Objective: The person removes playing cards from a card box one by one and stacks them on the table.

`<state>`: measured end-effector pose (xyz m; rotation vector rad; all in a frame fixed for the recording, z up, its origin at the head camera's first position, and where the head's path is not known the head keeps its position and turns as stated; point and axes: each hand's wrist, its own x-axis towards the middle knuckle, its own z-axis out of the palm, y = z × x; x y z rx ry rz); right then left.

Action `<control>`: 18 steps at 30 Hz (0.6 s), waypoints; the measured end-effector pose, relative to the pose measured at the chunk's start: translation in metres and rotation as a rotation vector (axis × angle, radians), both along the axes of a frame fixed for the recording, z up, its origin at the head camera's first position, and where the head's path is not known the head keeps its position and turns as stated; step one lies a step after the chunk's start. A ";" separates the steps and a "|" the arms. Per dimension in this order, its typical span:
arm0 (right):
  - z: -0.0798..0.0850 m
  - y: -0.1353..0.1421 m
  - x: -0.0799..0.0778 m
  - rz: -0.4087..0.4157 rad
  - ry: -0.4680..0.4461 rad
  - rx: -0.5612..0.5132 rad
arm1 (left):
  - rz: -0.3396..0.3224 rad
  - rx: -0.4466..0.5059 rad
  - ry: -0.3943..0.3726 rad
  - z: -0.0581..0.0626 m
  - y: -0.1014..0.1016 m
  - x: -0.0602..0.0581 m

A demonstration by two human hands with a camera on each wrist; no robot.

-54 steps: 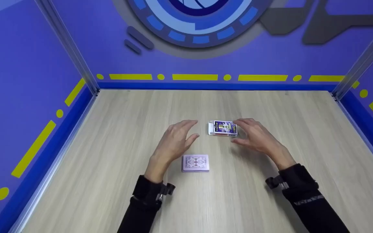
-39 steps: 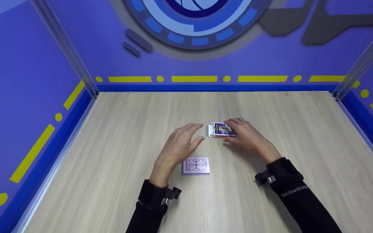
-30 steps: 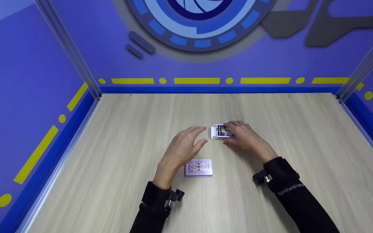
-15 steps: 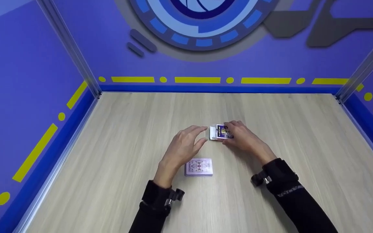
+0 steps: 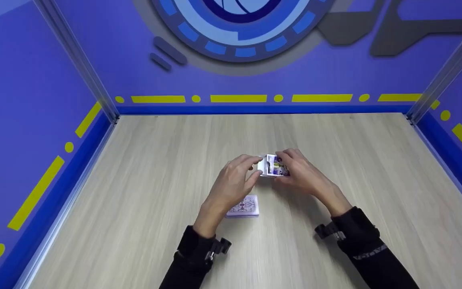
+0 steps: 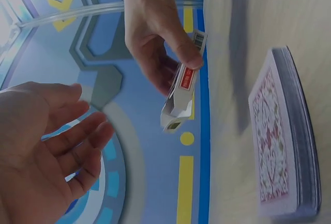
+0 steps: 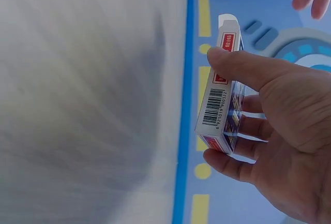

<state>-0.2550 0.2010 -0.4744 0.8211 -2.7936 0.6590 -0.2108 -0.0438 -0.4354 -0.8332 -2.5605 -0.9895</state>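
Note:
My right hand (image 5: pixel 304 172) grips a small playing-card box (image 7: pixel 220 89) between thumb and fingers, held above the table. Its end flap stands open toward the left, and the white inside shows in the left wrist view, where the box (image 6: pixel 183 92) is tilted. My left hand (image 5: pixel 233 180) is near that open end with its fingers loosely bent. In the left wrist view, the left hand (image 6: pixel 46 151) holds nothing and is apart from the box. A deck of cards (image 5: pixel 245 206) lies face down on the table below the left hand, which partly hides it from the head camera.
The wooden tabletop (image 5: pixel 155 180) is bounded by a blue back wall (image 5: pixel 231 86) and side walls with yellow markings. Black wrist cameras (image 5: pixel 329 230) are strapped to both wrists.
The right hand reached left over the card box, took hold of it, then lifted and tilted it off the table. My left hand moved rightward to the box's open end. The deck stayed put.

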 end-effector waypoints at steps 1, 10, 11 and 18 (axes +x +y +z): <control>0.002 0.000 0.003 0.007 0.014 0.002 | -0.004 0.021 -0.002 0.001 0.002 0.001; 0.024 -0.004 0.030 0.043 0.105 0.022 | 0.043 0.141 -0.038 0.002 0.015 0.012; 0.027 -0.005 0.033 0.045 0.113 0.022 | 0.049 0.153 -0.043 0.003 0.016 0.014; 0.041 -0.004 0.052 0.041 0.167 0.022 | 0.085 0.204 -0.059 0.010 0.023 0.022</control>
